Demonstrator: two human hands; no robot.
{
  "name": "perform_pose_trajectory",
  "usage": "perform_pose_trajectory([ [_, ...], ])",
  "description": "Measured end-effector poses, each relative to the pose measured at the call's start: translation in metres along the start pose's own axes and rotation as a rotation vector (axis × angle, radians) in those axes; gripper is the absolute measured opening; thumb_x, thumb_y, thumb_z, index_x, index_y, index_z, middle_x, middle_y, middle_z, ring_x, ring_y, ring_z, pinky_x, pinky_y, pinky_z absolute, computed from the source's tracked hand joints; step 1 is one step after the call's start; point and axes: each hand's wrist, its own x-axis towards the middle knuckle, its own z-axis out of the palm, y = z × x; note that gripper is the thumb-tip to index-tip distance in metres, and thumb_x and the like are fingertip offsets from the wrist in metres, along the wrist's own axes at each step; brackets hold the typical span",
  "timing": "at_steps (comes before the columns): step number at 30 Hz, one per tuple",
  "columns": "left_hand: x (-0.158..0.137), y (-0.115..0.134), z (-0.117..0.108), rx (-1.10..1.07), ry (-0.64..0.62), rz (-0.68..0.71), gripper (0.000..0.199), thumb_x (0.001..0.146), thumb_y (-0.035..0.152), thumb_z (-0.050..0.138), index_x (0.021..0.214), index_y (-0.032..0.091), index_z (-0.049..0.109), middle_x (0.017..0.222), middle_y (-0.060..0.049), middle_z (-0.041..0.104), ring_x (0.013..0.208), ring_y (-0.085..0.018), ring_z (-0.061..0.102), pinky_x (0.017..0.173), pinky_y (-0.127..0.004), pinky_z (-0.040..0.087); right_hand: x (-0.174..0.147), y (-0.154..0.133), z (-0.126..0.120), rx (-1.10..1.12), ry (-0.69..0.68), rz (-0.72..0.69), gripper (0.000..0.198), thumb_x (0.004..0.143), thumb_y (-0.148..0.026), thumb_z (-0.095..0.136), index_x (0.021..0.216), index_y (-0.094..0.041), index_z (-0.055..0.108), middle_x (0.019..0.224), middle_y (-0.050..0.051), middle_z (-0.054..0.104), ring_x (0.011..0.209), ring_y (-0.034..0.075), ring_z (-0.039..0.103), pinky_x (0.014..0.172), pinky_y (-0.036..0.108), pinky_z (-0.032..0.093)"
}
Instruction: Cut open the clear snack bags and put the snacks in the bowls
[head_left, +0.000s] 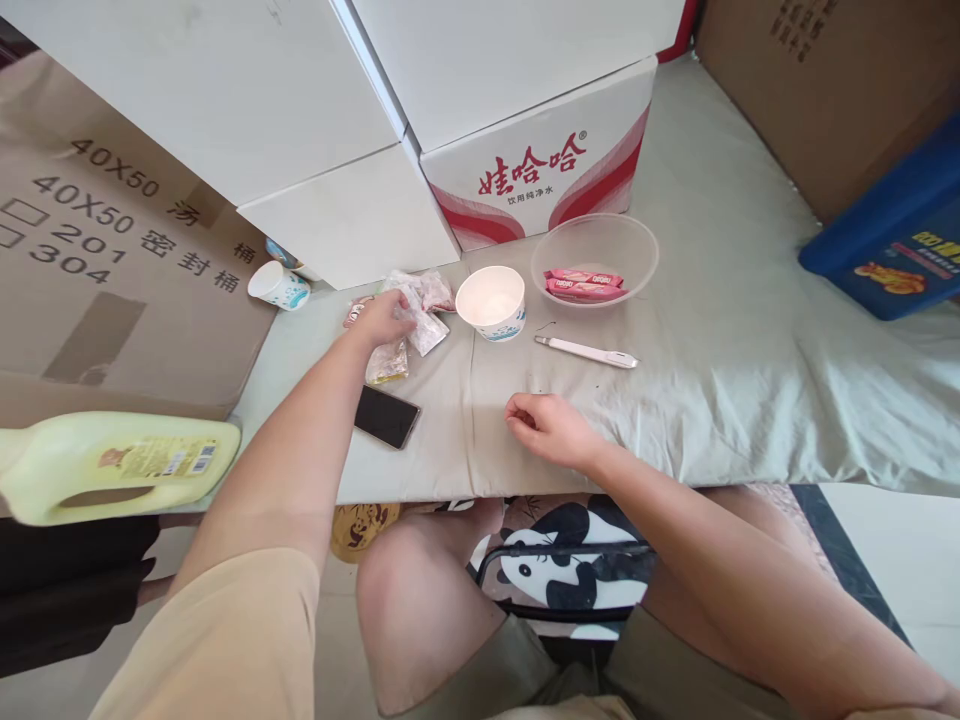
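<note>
My left hand (pixel 382 320) reaches over a small pile of clear plastic packets (pixel 426 328), its fingers closed on one of them. The fingertips are partly hidden, so how firm the hold is does not show. Beside the pile stands a white paper bowl (pixel 491 305) with a blue print. My right hand (pixel 553 428) rests on the cloth in a loose curl, with nothing visible in it. A white pen-like tool (pixel 586 351) lies just beyond it. Farther back, a clear plastic bowl (pixel 637 255) contains pink wrapped snack bars (pixel 583 285).
A dark phone (pixel 387 416) lies near my left forearm. White boxes (pixel 540 170) line the back. A paper cup (pixel 279 286) lies on its side by a large carton (pixel 127 230). A yellow jug (pixel 127 468) is at left, a blue container (pixel 892 225) at right.
</note>
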Motion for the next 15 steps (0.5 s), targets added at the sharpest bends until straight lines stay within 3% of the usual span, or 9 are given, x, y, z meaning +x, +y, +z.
perform_pose_trajectory([
  [3,0.0051,-0.0012,0.0021,-0.03,0.025,-0.029,0.058,0.065,0.034,0.077,0.118,0.02,0.056,0.108,-0.011,0.067,0.1,-0.03,0.063,0.087,-0.037,0.047,0.0037,0.0007,0.0007,-0.01,-0.003,-0.002,0.014,0.09,-0.02,0.049,0.087,-0.02,0.063,0.076,0.001,0.066,0.067,0.014,0.054,0.064,0.026,0.035],
  [8,0.0085,-0.0045,-0.0006,-0.02,-0.026,0.021,0.029,0.064,0.034,0.074,0.086,0.019,0.064,0.087,-0.006,0.066,0.092,-0.026,0.061,0.081,-0.032,0.045,0.0058,0.0001,0.0019,-0.062,-0.004,0.024,0.015,0.091,-0.022,0.049,0.089,-0.021,0.064,0.077,0.002,0.067,0.068,0.016,0.055,0.063,0.027,0.034],
  [12,0.0103,-0.0013,0.0003,-0.05,-0.083,0.037,0.019,0.066,0.032,0.069,0.079,0.02,0.063,0.072,-0.001,0.059,0.078,-0.022,0.058,0.074,-0.031,0.044,0.0033,-0.0016,0.0014,-0.073,-0.001,0.025,0.015,0.09,-0.021,0.049,0.089,-0.021,0.065,0.078,0.002,0.068,0.069,0.016,0.055,0.062,0.027,0.033],
  [15,0.0112,0.0026,0.001,-0.045,-0.069,0.019,0.017,0.066,0.031,0.071,0.073,0.021,0.06,0.062,0.001,0.05,0.076,-0.022,0.056,0.078,-0.033,0.044,0.0015,-0.0019,-0.0002,-0.06,-0.004,0.017,0.015,0.09,-0.019,0.05,0.089,-0.021,0.065,0.078,0.002,0.068,0.069,0.015,0.056,0.063,0.026,0.034],
])
